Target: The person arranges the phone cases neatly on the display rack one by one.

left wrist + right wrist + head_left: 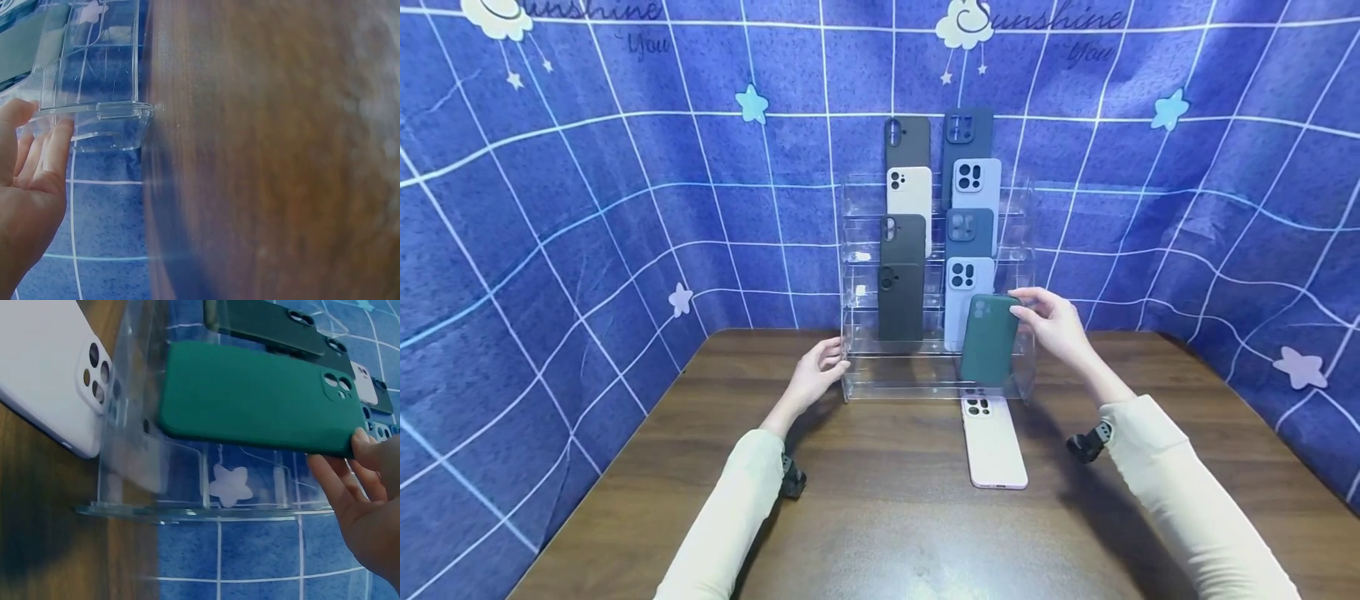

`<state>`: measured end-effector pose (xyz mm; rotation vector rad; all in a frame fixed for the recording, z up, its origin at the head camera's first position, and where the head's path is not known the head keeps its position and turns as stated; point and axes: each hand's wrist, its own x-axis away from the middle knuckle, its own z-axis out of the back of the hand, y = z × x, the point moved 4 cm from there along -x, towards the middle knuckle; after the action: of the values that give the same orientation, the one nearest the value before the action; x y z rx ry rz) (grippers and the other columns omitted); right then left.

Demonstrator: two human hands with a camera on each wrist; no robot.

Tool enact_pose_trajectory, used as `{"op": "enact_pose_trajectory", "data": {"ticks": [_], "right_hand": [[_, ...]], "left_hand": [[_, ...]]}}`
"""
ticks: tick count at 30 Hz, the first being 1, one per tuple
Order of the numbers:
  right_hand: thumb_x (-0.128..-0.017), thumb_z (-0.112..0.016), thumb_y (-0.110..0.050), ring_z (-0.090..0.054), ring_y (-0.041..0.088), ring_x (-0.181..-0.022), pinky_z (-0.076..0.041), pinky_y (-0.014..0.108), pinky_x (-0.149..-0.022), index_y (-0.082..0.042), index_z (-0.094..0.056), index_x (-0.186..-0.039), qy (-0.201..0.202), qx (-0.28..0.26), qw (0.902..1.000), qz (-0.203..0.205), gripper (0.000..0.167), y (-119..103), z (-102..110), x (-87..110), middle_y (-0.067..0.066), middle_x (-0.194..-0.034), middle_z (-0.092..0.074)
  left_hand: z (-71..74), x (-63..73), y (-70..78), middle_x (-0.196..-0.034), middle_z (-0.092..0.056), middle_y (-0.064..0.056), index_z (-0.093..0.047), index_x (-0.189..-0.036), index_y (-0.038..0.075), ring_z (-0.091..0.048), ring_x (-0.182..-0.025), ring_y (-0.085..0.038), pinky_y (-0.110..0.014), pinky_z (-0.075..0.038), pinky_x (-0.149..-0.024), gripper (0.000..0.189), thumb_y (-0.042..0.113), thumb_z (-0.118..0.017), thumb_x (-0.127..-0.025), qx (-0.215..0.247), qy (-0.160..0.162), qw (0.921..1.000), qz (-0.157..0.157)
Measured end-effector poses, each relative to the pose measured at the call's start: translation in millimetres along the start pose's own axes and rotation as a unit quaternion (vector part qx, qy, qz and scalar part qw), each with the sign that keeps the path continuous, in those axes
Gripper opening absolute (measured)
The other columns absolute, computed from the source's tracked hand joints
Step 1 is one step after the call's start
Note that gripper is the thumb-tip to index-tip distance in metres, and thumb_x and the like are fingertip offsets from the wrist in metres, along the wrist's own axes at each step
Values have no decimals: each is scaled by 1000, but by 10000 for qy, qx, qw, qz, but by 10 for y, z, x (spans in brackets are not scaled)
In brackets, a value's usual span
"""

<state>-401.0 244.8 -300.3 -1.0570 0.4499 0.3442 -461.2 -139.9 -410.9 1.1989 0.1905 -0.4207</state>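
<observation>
My right hand (1054, 325) pinches a dark green phone case (990, 340) by its upper right corner. The case stands tilted at the right of the lowest tier of a clear acrylic display stand (910, 390). In the right wrist view the green case (250, 400) shows its back, with camera holes near my thumb. My left hand (817, 372) holds the left side panel of the stand near its bottom, and in the left wrist view the thumb and fingers of the left hand (34, 187) lie either side of the panel edge.
Black cases (901, 304) and a cream case (909, 188) fill the stand's left column; blue cases (970, 231) fill the right. A pale pink phone case (996, 446) lies on the wooden table (880, 517) before the stand. Blue patterned cloth (775, 192) hangs behind.
</observation>
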Motion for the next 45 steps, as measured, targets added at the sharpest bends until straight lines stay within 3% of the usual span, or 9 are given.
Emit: {"op": "enact_pose_trajectory", "data": {"ticks": [5, 14, 17, 21, 23, 28, 30, 37, 45], "right_hand": [[-90, -61, -10, -63, -1, -74, -55, 16, -64, 3, -59, -117, 309, -106, 9994, -65, 30, 69, -58, -7, 26, -114, -60], [-90, -61, -9, -64, 0, -74, -56, 18, -64, 5, -57, -119, -59, -421, 9979, -495, 32, 271, -204, 30, 29, -116, -58], [-90, -62, -12, -69, 12, -78, -57, 22, -65, 2, -59, -120, -107, -222, 9979, -600, 33, 307, -222, 33, 27, -116, -61], [-90, -63, -15, -69, 30, -89, -57, 33, -72, -2, -62, -119, 24, 291, 9987, -411, 32, 292, -216, 36, 22, -112, -66], [-88, -65, -14, -70, 25, -86, -57, 29, -72, -2, -63, -118, 169, 452, 9986, -228, 32, 285, -203, 41, 21, -108, -67], [-87, -67, -15, -59, -11, -82, -48, 9, -74, -4, -66, -112, 531, 654, 9961, 255, 28, 256, -148, 106, 17, -104, -70], [-87, -66, -16, -56, -15, -84, -44, 7, -77, -5, -67, -111, 555, 641, 9959, 326, 26, 235, -122, 150, 15, -104, -70], [-90, -64, -17, -60, -9, -85, -47, 8, -74, -3, -65, -114, 120, 424, 9987, 253, 28, 197, -80, 279, 17, -107, -69], [-89, -64, -22, -63, 1, -86, -49, 14, -71, -4, -65, -114, -405, 902, 9950, 169, 31, 199, -104, 444, 14, -107, -69]], "left_hand": [[-14, 0, 3, -123, -58, -23, -45, -133, 0, -58, -112, -33, -41, -48, -96, 49, 9, -63, -88, -17, -34, 10000, 29], [-63, 24, -9, -125, -57, -24, -45, -134, 1, -58, -114, -33, -43, -47, -97, 50, 10, -63, -89, 28, -79, 9999, 105], [-75, 33, -23, -125, -57, -23, -44, -135, 1, -58, -114, -33, -41, -47, -97, 50, 10, -63, -89, 32, -104, 9998, 155], [-81, 21, -24, -124, -57, -23, -45, -135, 1, -58, -113, -34, -39, -48, -96, 50, 9, -63, -89, 70, -61, 9999, 133], [-77, 17, -5, -125, -57, -24, -44, -135, 1, -57, -114, -34, -40, -48, -95, 50, 9, -63, -89, 57, -66, 9999, 115], [-53, 21, 6, -126, -56, -25, -43, -135, 0, -56, -115, -35, -43, -47, -97, 50, 9, -62, -90, 56, -103, 9999, 55], [-42, 20, -10, -126, -55, -26, -43, -136, -1, -56, -115, -36, -44, -46, -98, 50, 9, -61, -90, 63, -132, 9999, 6], [4, 20, 2, -126, -57, -23, -43, -135, 1, -57, -114, -34, -44, -46, -98, 51, 13, -62, -90, -158, -134, 9998, 10], [17, 36, 56, -125, -57, -23, -43, -135, 1, -57, -113, -34, -44, -45, -99, 50, 11, -62, -90, -181, -116, 9997, 75]]}}
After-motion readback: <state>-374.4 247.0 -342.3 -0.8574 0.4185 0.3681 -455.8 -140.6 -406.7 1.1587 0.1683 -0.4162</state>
